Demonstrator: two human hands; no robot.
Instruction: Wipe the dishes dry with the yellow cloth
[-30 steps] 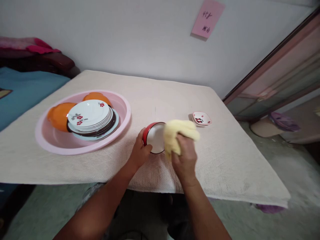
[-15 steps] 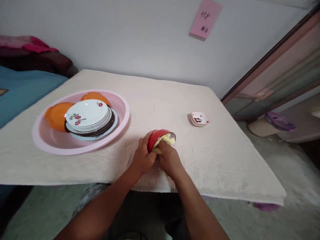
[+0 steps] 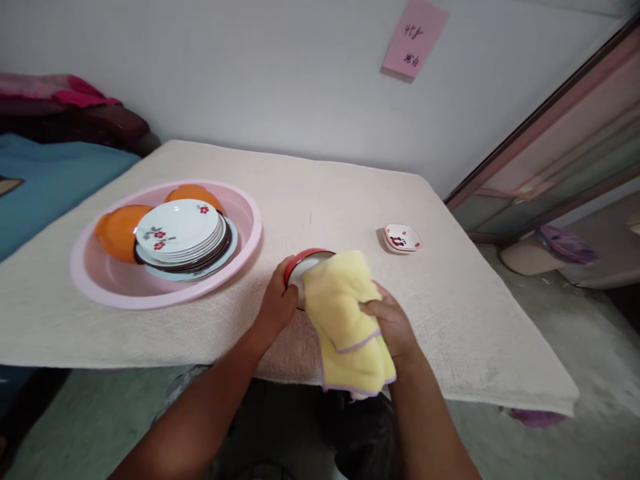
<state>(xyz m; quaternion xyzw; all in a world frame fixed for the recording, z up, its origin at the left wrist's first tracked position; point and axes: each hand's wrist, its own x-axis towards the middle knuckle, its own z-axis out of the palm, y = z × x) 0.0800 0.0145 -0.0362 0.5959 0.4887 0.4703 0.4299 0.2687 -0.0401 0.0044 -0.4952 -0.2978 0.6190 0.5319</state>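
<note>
A red bowl [image 3: 298,267] with a white inside and a dark rim is tilted above the near part of the table. My left hand [image 3: 278,299] grips it by its left side, thumb over the rim. In my right hand [image 3: 393,320] is a yellow cloth [image 3: 345,307] with purple edging, pinched at its right side and hanging down in folds. The cloth covers the right part of the bowl from view; whether it touches the bowl I cannot tell.
On the left of the covered table [image 3: 320,193] stands a pink basin [image 3: 253,230] holding a stack of plates [image 3: 175,227] and orange bowls [image 3: 120,233]. A small white-and-pink square dish [image 3: 403,238] sits on the right. Behind is a wall with a pink note [image 3: 415,40].
My right hand has drawn the cloth out of the bowl and to the right, where it hangs unfolded. The bowl, still in my left hand, has shifted slightly left.
</note>
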